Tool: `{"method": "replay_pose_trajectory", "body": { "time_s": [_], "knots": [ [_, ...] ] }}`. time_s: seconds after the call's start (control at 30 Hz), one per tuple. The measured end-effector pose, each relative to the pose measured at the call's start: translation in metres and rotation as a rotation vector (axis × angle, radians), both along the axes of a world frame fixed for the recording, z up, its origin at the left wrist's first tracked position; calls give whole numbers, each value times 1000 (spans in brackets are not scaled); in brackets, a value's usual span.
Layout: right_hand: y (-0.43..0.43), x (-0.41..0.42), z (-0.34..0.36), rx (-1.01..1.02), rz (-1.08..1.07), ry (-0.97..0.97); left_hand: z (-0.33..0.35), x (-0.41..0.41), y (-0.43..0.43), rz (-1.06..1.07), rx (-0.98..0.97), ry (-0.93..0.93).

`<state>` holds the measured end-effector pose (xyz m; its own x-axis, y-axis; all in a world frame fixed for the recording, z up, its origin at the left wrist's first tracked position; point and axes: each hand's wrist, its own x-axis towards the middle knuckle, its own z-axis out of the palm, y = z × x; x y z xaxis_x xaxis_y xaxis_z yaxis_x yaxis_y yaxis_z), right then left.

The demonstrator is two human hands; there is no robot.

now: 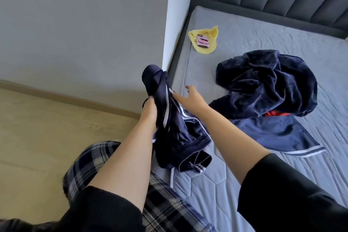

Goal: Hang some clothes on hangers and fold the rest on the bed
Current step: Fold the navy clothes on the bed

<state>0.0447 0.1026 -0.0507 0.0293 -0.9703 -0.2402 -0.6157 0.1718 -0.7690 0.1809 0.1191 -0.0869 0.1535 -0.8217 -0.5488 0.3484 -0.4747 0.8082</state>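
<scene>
The left hand (149, 111) grips a navy striped garment (175, 133), its fingers (150, 100) curled round a bunched upper part and lifting it off the bed (244, 184). The rest hangs down, and the lower end with its cuff rests on the mattress edge. The right hand (192, 98) comes in from 4 o'clock with its fingers spread and nearly straight. It holds nothing, and one fingertip touches the cloth beside a white stripe.

At 3 o'clock of that garment lies a rumpled velvet pile (267, 83), dark blue and unfolded. Under its near edge lie flat blue shorts (278, 133) with pale trim, and something red (275, 114) peeks out between the two. At 1 o'clock, near the bed's corner, a yellow cloth (205, 45) lies with a phone (202, 40) on top.

The task looks barely begun. No hanger is in view, nothing on the bed is neatly folded, and the garment in hand is bunched. It probably needs shaking out before it is hung or folded. The velvet pile, the shorts and the red piece all remain, and perhaps the yellow cloth too.
</scene>
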Motion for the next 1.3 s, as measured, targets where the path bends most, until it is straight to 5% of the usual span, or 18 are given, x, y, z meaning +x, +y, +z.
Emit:
{"method": "replay_pose_trajectory", "body": {
  "time_s": [0.1,0.23,0.37,0.6,0.73,1.0,1.13,1.3],
  "knots": [
    [20,-40,-38,120,-36,48,-9,-4,1,-164,8,-251],
    [63,-69,-78,186,-159,-196,-15,-14,11,-564,-49,-410],
    [78,-71,-96,187,-315,-227,-16,-18,18,-825,-73,-466],
    [63,-59,-66,206,-772,-830,-17,-26,31,-1133,-272,-734],
    [59,-64,-50,36,-476,-617,-20,-25,29,-1127,-282,-819],
    [69,-61,-53,-48,-384,-532,-23,-28,24,-908,-390,-825],
    [69,-54,-54,-265,-291,102,-22,-27,23,-983,-389,-857],
    [70,-55,-47,-290,-300,-132,-19,-28,28,-894,-384,-768]
  ]
}}
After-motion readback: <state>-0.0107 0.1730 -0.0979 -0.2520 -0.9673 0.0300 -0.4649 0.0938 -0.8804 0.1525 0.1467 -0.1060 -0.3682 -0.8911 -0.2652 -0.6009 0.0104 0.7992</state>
